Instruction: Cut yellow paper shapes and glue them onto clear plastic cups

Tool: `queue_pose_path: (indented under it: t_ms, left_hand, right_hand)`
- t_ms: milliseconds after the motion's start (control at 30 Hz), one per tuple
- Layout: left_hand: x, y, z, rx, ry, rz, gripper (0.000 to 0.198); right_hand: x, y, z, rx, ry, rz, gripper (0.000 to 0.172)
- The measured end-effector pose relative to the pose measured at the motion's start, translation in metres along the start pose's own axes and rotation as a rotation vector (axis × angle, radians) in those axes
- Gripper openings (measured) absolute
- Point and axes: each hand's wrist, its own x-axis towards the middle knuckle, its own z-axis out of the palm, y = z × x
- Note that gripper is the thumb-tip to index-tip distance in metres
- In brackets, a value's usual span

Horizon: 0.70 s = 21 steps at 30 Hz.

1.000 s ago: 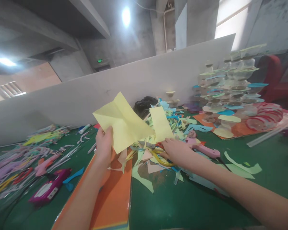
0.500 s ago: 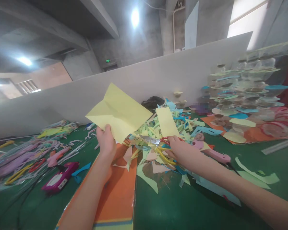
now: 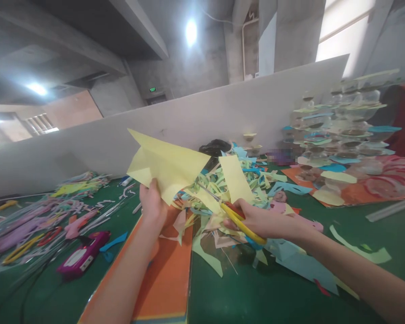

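Scissors (image 3: 229,213) had swung round in the right hand (image 3: 259,225) since the earlier frame, their yellow-and-red handles (image 3: 246,229) now lying aslant and their thin steel blades (image 3: 207,190) reaching up toward the folded sheet of pale yellow paper (image 3: 165,168), which had tipped leftward. In the head view, that sheet stood at about 11 o'clock, pinched at its lower edge between thumb and fingers of the left hand (image 3: 151,207), above a stack of orange card (image 3: 165,274). The right hand wrapped the handles closely; the blades looked nearly closed, though against the scrap behind them I could not be sure. A taut sheet fed squarely into the blades' throat would probably cut cleanest. Paper offcuts (image 3: 202,229) heaped at 12 o'clock on the green cutting mat (image 3: 273,292), a magenta glue gun (image 3: 83,261) lay at 9 o'clock, and stacked clear discs with paper strips (image 3: 334,130) rose at 2 o'clock.
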Motion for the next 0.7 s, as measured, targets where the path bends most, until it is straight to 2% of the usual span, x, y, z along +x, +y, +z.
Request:
queue_pose_path:
  t_ms: [100,200,400,700]
  left_hand:
    - [-0.005,-0.002,0.001,-0.013,-0.013,-0.075,0.022]
    - [-0.007,-0.004,-0.001,-0.022,-0.022,-0.108,0.020]
    - [0.000,-0.006,-0.005,-0.037,-0.021,-0.053,0.029]
    - [0.001,-0.011,-0.005,-0.047,0.020,-0.041,0.034]
  right_hand:
    - [-0.001,-0.001,0.001,0.015,-0.038,-0.026,0.063]
    - [0.001,0.003,0.001,0.007,-0.019,-0.048,0.062]
    - [0.004,0.011,0.000,0.035,0.063,-0.117,0.065]
    - [-0.002,0.003,0.001,0.030,0.057,-0.086,0.064]
